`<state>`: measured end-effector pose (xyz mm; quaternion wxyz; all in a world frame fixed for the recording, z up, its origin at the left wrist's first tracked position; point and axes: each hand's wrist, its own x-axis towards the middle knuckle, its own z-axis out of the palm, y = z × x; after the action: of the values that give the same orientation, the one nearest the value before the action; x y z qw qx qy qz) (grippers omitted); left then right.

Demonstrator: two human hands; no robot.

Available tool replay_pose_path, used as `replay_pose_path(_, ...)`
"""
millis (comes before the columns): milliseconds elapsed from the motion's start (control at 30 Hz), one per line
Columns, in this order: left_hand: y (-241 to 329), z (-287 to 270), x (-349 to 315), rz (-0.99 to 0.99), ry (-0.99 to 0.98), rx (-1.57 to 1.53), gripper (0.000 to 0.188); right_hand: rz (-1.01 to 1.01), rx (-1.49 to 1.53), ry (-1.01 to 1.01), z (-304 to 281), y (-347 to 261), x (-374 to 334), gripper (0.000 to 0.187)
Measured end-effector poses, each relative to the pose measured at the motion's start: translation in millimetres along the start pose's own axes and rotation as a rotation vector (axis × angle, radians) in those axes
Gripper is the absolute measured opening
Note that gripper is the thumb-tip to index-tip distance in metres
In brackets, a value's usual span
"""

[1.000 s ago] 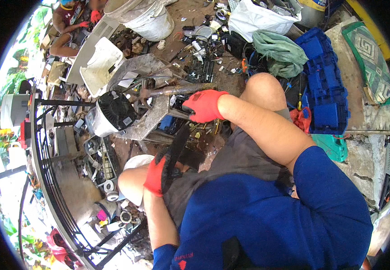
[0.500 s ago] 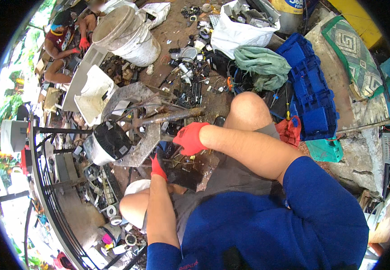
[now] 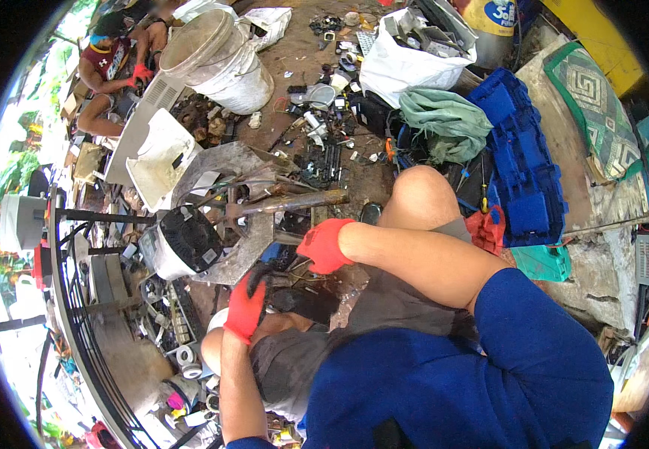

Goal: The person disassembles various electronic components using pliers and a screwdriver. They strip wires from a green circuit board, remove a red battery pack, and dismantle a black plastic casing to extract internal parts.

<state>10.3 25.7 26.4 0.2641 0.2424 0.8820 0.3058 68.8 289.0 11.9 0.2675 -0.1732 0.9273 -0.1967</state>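
My right hand (image 3: 326, 245), in a red glove, is closed round the end of a grey flat metal bar (image 3: 288, 238). My left hand (image 3: 246, 305), gloved in red with dark fingers, hovers lower left of it by my knee; its fingers are loosely bent and apart, and I see nothing between them. Beyond both hands, a hammer with a worn wooden handle (image 3: 298, 201) lies across a grey metal slab (image 3: 248, 251). Against the slab's left side rests a white device with a round black face (image 3: 184, 241). Small dark scraps between my hands are too unclear to name.
A white bucket (image 3: 231, 78), a white sack of scrap (image 3: 414, 71) and a blue plastic case (image 3: 523, 168) stand around me. Green netting (image 3: 448, 123) lies beside the case. Electronic parts litter the floor. A co-worker (image 3: 111, 71) in red gloves sits at the far left.
My left hand has drawn back from beside the slab, toward me and to the left. My right hand has shifted slightly right and nearer. The view has tilted a little.
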Motion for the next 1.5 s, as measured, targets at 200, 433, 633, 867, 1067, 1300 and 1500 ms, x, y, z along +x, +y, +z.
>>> replay_pose_path(200,-38,-7,-1,-0.042,0.151,-0.063,0.032,-0.158,0.094,0.557,-23,3,-22,0.032)
replay_pose_path(433,-19,31,14,-0.037,-0.289,0.225,0.050,0.047,0.727,0.938,-77,68,-25,0.029)
replay_pose_path(633,-28,31,16,-0.026,-0.268,0.299,0.049,0.250,0.002,0.797,-22,39,18,0.059)
replay_pose_path(867,-36,28,10,-0.025,-0.203,0.399,0.055,-0.048,0.189,0.924,-4,16,46,0.025)
replay_pose_path(1067,-36,14,0,-0.029,-0.237,0.235,0.050,-0.020,0.224,0.275,10,2,21,0.030)
replay_pose_path(1300,-49,12,-5,-0.037,-0.158,0.328,0.048,0.137,-0.029,-0.257,71,4,65,0.046)
replay_pose_path(1500,-22,14,-3,0.008,-0.157,0.266,0.048,0.830,0.491,0.006,208,44,145,0.046)
